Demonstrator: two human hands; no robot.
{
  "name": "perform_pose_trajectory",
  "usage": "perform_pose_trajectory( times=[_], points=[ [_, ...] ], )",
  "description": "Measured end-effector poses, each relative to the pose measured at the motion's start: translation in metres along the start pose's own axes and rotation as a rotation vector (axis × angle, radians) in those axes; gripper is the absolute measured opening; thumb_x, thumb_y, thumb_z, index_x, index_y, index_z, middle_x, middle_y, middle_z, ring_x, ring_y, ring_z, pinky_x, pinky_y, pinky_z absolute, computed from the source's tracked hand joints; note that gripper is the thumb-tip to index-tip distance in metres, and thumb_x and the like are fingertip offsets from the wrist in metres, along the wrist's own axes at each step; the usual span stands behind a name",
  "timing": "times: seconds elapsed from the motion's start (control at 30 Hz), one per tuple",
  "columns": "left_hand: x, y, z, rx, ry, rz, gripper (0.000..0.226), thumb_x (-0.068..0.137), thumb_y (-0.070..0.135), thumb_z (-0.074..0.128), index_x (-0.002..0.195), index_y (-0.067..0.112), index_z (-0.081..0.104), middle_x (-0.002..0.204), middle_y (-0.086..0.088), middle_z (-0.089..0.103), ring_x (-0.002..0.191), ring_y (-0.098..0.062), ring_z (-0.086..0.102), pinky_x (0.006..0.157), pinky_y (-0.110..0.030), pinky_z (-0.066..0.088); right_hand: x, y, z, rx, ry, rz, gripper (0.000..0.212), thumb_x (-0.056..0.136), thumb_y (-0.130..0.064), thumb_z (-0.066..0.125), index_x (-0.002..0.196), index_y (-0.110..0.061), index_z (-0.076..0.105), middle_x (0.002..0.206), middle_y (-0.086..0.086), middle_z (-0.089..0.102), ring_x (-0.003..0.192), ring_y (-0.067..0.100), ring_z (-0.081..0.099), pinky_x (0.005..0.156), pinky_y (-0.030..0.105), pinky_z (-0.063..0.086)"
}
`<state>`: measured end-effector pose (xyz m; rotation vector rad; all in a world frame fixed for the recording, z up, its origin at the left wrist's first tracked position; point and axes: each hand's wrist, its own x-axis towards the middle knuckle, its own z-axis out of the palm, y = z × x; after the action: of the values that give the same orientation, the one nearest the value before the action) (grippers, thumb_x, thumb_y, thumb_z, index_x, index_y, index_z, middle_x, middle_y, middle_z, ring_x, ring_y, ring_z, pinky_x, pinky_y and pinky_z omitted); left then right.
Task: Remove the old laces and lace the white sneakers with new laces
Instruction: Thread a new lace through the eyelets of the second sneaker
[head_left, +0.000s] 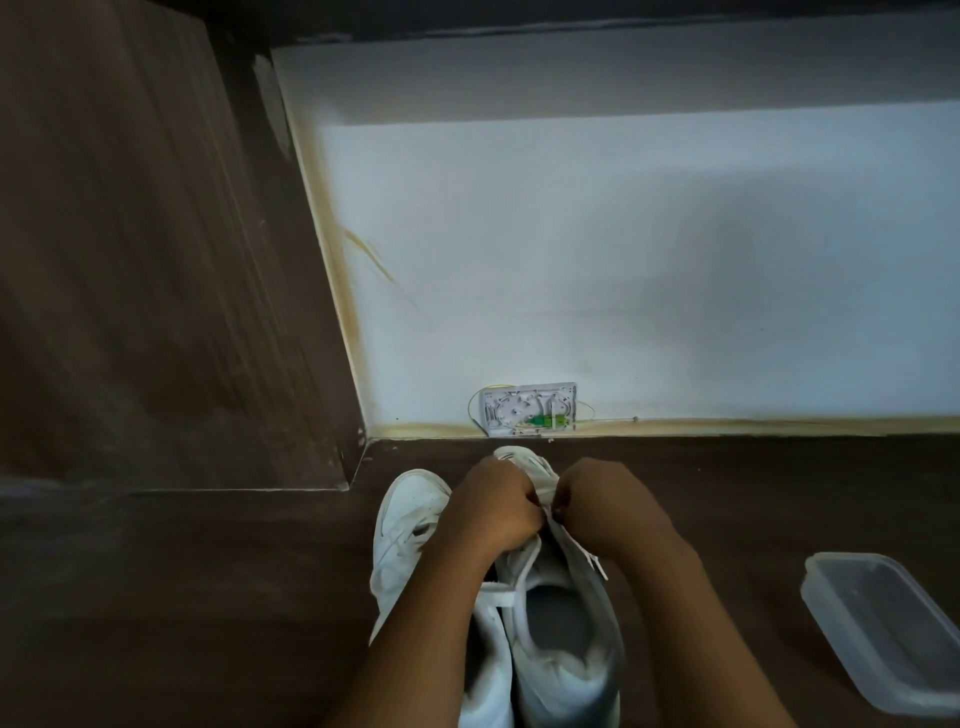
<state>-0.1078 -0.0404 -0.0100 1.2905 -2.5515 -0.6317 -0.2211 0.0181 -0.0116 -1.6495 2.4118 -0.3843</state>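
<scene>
Two white sneakers stand side by side on the dark wooden floor, toes toward the wall. The left sneaker (408, 525) is partly covered by my left forearm. Over the lacing area of the right sneaker (563, 634), my left hand (493, 506) and my right hand (605, 501) meet with curled fingers. Both pinch a white lace (524, 577) near the upper eyelets. A loose lace end (597, 564) hangs off the shoe's right side. The eyelets under my fingers are hidden.
A clear plastic lidded container (883, 631) lies on the floor at the right. An open white wall box with a green connector (530, 415) sits at the skirting just beyond the shoes. A dark wooden cabinet side (156, 260) rises at the left.
</scene>
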Motion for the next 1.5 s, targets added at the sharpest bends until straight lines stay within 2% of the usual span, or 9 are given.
perform_pose_trajectory(
  times=[0.1, 0.23, 0.4, 0.53, 0.67, 0.93, 1.07, 1.23, 1.5],
  points=[
    [0.003, -0.002, 0.004, -0.025, -0.017, -0.007, 0.015, 0.079, 0.012, 0.06, 0.081, 0.006, 0.073, 0.062, -0.003, 0.052, 0.076, -0.024, 0.062, 0.06, -0.026, 0.039, 0.0, 0.0, -0.001, 0.019, 0.011, 0.026, 0.021, 0.084, -0.019, 0.056, 0.099, -0.017, 0.07, 0.105, 0.001, 0.068, 0.098, 0.022, 0.063, 0.079, 0.027, 0.049],
    [0.004, -0.006, 0.009, -0.092, 0.005, 0.011, 0.015, 0.076, 0.01, 0.064, 0.084, 0.011, 0.077, 0.081, -0.009, 0.071, 0.079, -0.021, 0.067, 0.073, -0.033, 0.055, -0.001, 0.001, -0.006, 0.077, -0.054, 0.068, 0.021, 0.083, -0.016, 0.057, 0.1, -0.015, 0.07, 0.105, 0.002, 0.069, 0.099, 0.021, 0.063, 0.08, 0.027, 0.05],
    [0.007, -0.008, 0.009, -0.134, -0.038, -0.008, 0.017, 0.077, 0.011, 0.065, 0.088, 0.013, 0.077, 0.085, -0.011, 0.072, 0.081, -0.022, 0.067, 0.077, -0.034, 0.055, -0.003, -0.001, -0.01, 0.084, -0.042, 0.074, 0.017, 0.085, -0.016, 0.06, 0.099, -0.015, 0.07, 0.105, 0.003, 0.069, 0.1, 0.021, 0.063, 0.082, 0.028, 0.05],
    [0.006, -0.009, 0.01, -0.16, -0.036, -0.009, 0.017, 0.078, 0.009, 0.062, 0.088, 0.011, 0.076, 0.084, -0.012, 0.072, 0.079, -0.023, 0.067, 0.074, -0.035, 0.056, -0.005, -0.003, -0.008, 0.13, -0.069, 0.104, 0.02, 0.086, -0.012, 0.054, 0.099, -0.012, 0.069, 0.101, 0.005, 0.069, 0.094, 0.023, 0.065, 0.079, 0.029, 0.052],
    [0.005, -0.009, 0.008, -0.162, -0.006, 0.022, 0.015, 0.075, 0.007, 0.066, 0.083, 0.011, 0.077, 0.08, -0.011, 0.072, 0.078, -0.021, 0.067, 0.071, -0.031, 0.055, -0.003, 0.0, -0.011, 0.268, -0.102, 0.171, 0.013, 0.077, -0.01, 0.06, 0.082, -0.007, 0.071, 0.082, 0.01, 0.072, 0.077, 0.026, 0.07, 0.074, 0.039, 0.059],
    [0.006, -0.01, 0.01, -0.111, -0.026, 0.027, 0.014, 0.08, 0.011, 0.062, 0.077, 0.004, 0.074, 0.07, -0.012, 0.064, 0.072, -0.023, 0.062, 0.058, -0.024, 0.041, -0.007, -0.008, -0.009, 0.149, -0.036, 0.105, 0.022, 0.087, -0.01, 0.051, 0.101, -0.014, 0.067, 0.105, 0.006, 0.068, 0.099, 0.025, 0.064, 0.083, 0.032, 0.052],
    [0.011, -0.009, 0.01, -0.11, -0.111, -0.013, 0.023, 0.087, 0.007, 0.049, 0.074, -0.003, 0.065, 0.062, -0.006, 0.052, 0.07, -0.02, 0.052, 0.052, -0.023, 0.032, -0.006, -0.008, -0.008, 0.145, -0.031, 0.105, 0.022, 0.087, -0.01, 0.05, 0.103, -0.013, 0.065, 0.107, 0.007, 0.067, 0.102, 0.025, 0.062, 0.083, 0.03, 0.049],
    [0.014, -0.008, 0.013, -0.02, -0.093, -0.023, 0.035, 0.089, 0.008, 0.047, 0.055, 0.009, 0.043, 0.057, -0.002, 0.04, 0.063, -0.019, 0.044, 0.047, -0.026, 0.026, 0.0, -0.005, -0.007, 0.319, -0.031, 0.215, 0.014, 0.083, -0.02, 0.057, 0.082, -0.012, 0.069, 0.084, 0.009, 0.071, 0.08, 0.027, 0.069, 0.078, 0.034, 0.057],
    [0.014, -0.009, 0.015, -0.073, -0.101, -0.063, 0.021, 0.086, 0.007, 0.05, 0.072, 0.0, 0.063, 0.07, -0.013, 0.054, 0.07, -0.026, 0.055, 0.051, -0.024, 0.033, 0.002, -0.007, -0.001, 0.304, -0.041, 0.232, 0.018, 0.076, -0.016, 0.06, 0.091, -0.014, 0.07, 0.093, 0.009, 0.07, 0.088, 0.027, 0.066, 0.078, 0.031, 0.054]
  ],
)
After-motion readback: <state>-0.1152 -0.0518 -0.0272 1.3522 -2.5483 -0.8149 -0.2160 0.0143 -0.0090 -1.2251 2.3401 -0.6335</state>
